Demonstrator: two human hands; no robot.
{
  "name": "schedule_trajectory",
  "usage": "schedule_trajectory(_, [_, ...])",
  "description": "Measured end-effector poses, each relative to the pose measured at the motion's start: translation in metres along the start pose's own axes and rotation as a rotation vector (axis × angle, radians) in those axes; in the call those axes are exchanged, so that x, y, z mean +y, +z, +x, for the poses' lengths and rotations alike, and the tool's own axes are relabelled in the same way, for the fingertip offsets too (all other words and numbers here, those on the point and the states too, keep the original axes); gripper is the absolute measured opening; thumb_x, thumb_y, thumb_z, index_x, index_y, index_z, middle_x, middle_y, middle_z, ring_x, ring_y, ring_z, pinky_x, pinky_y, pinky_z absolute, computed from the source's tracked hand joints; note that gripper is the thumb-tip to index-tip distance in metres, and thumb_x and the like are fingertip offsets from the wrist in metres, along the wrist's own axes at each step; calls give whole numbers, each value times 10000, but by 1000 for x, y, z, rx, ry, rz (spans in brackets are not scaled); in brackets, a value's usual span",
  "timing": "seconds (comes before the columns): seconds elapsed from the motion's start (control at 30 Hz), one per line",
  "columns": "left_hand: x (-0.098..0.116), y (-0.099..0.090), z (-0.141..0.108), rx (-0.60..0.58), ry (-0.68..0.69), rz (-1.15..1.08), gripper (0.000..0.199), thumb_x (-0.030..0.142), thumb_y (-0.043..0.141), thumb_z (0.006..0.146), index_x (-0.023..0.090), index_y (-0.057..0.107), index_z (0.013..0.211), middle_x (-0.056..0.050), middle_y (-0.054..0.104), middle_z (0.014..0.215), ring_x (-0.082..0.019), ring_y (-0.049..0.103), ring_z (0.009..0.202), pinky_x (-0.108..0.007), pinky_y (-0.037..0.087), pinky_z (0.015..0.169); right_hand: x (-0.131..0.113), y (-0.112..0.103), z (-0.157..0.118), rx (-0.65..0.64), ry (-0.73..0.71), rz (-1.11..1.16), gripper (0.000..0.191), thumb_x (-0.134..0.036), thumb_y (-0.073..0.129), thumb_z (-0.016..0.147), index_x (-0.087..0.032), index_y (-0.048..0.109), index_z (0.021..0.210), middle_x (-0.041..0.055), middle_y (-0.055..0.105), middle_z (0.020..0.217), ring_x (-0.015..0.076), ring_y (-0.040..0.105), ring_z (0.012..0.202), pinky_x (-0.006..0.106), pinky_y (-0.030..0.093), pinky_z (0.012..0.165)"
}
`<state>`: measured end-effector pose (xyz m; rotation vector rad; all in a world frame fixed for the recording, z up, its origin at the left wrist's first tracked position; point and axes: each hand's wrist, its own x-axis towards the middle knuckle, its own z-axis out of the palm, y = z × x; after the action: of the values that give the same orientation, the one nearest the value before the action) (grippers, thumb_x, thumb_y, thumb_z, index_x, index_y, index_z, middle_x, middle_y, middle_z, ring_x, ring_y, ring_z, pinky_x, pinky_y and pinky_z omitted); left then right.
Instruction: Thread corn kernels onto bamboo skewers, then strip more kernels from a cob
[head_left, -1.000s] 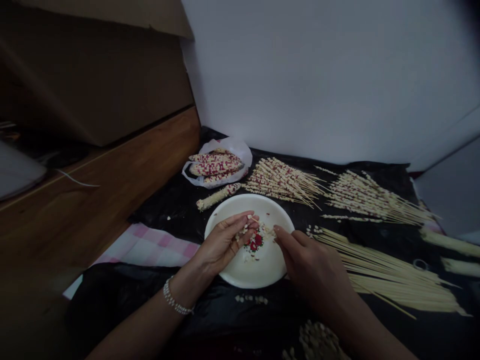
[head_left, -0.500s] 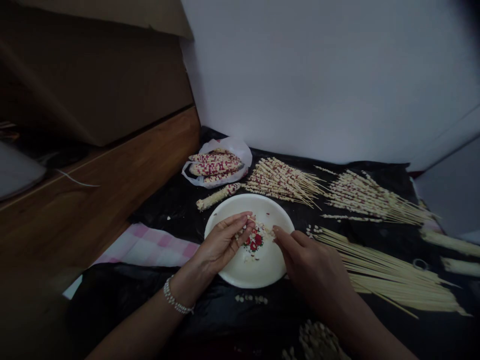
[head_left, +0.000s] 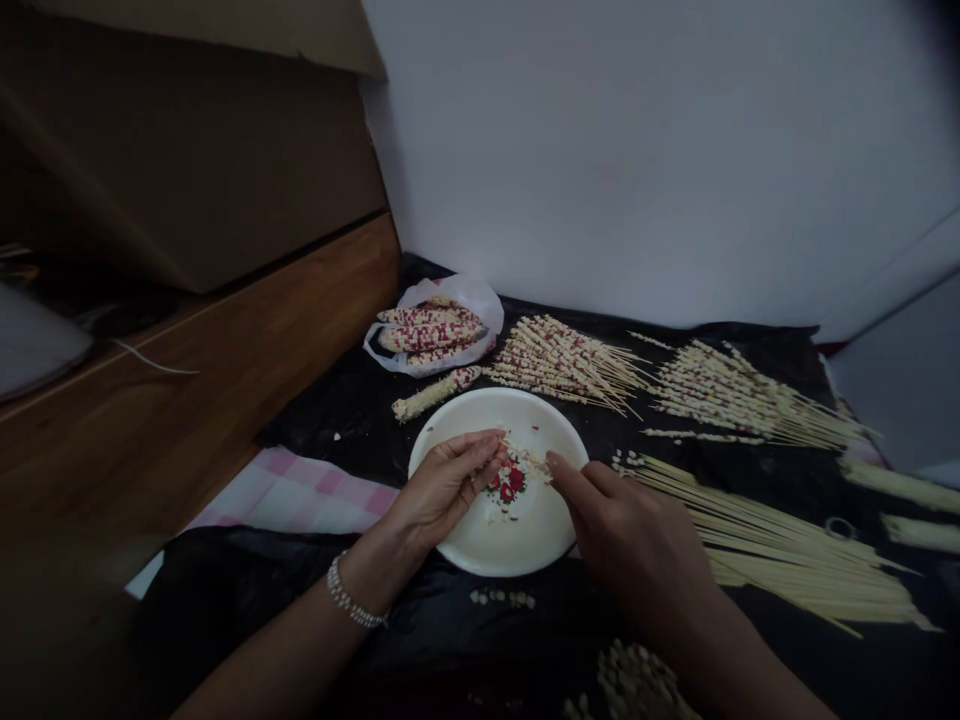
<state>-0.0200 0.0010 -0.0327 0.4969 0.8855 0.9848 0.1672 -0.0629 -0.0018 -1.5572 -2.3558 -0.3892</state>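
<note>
Over a white bowl (head_left: 517, 550) with a red flower print, my left hand (head_left: 450, 480) has its thumb and fingers pinched together on small corn kernels. My right hand (head_left: 630, 520) is closed round a thin skewer (head_left: 525, 456) at the bowl's right side. The skewer's tip points toward the left fingertips, and pale kernels show along it near the right fingers. Loose kernels lie in the bowl. A partly stripped corn cob (head_left: 435, 394) rests just behind the rim.
Red-and-white cobs (head_left: 431, 332) lie in a plastic bag at the back. Two piles of kernel-threaded skewers (head_left: 566, 360) (head_left: 742, 395) sit behind and right. Bare skewers (head_left: 795, 550) spread at the right, and more kernels (head_left: 637, 680) lie at the front.
The left fingers have closed together near the skewer's tip, where they were more spread before. The right hand has barely moved.
</note>
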Motion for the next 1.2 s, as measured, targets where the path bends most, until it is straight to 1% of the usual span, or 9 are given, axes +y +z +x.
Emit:
schedule_trajectory(0.17, [3,3,-2,-22,-72,-40,74,103,658,783,133,715,818,-11,693,758,-61,636,713,-134,494,728,-5,6,-3,27,10,-54,478,-40,469,757,-177,583,1200,13,606,721,125,534,539,286,243,484])
schedule_trajectory(0.33, [4,4,-4,-37,-148,-62,71,96,684,758,129,713,814,-11,704,785,-68,644,746,-144,481,771,-6,9,-3,75,-34,-41,451,-33,466,761,-143,601,1178,15,600,714,128,547,517,292,263,473])
schedule_trajectory(0.47, [1,4,-4,-42,-146,-78,77,117,700,750,128,707,825,-9,709,808,-77,644,765,-179,479,836,-5,9,-2,63,-28,-28,446,-36,470,771,-143,598,1184,8,589,704,137,560,528,293,269,476])
schedule_trajectory(0.57, [1,5,-4,-65,-149,-142,110,183,670,791,125,698,880,-46,718,909,-128,648,911,-253,463,938,-2,8,-1,37,1,0,438,-61,494,780,-150,584,1200,1,583,711,146,562,540,291,273,478])
schedule_trajectory(0.67, [3,3,-5,-164,-161,-139,212,51,633,768,115,688,962,-76,709,1034,-180,611,1071,-298,423,1008,1,5,1,41,25,4,383,-108,501,819,-170,592,1186,-7,576,702,143,552,527,290,266,476])
schedule_trajectory(0.77, [5,1,-5,-222,-126,-92,381,-76,601,703,115,676,1024,-71,704,1066,-168,596,1112,-252,402,1018,3,4,1,59,37,-15,335,-142,482,857,-181,604,1166,-9,576,691,132,538,508,290,247,473])
schedule_trajectory(0.97, [1,2,-4,-107,-54,-53,223,27,643,764,103,685,969,-85,715,999,-151,639,1031,-226,432,986,3,4,1,35,42,9,311,-166,455,883,-194,601,1157,-4,585,697,133,539,520,294,226,472])
schedule_trajectory(1.07, [0,2,-2,-74,-31,-65,201,46,664,761,108,687,951,-71,714,978,-130,659,968,-201,470,934,2,4,1,26,53,15,305,-180,461,887,-212,596,1159,-10,580,684,129,536,521,293,216,473])
schedule_trajectory(1.2, [2,2,-2,16,-26,-104,191,62,671,765,131,686,942,-36,713,949,-97,667,897,-158,514,833,1,2,1,7,43,29,302,-170,475,880,-204,593,1156,-5,593,697,133,550,534,293,225,483])
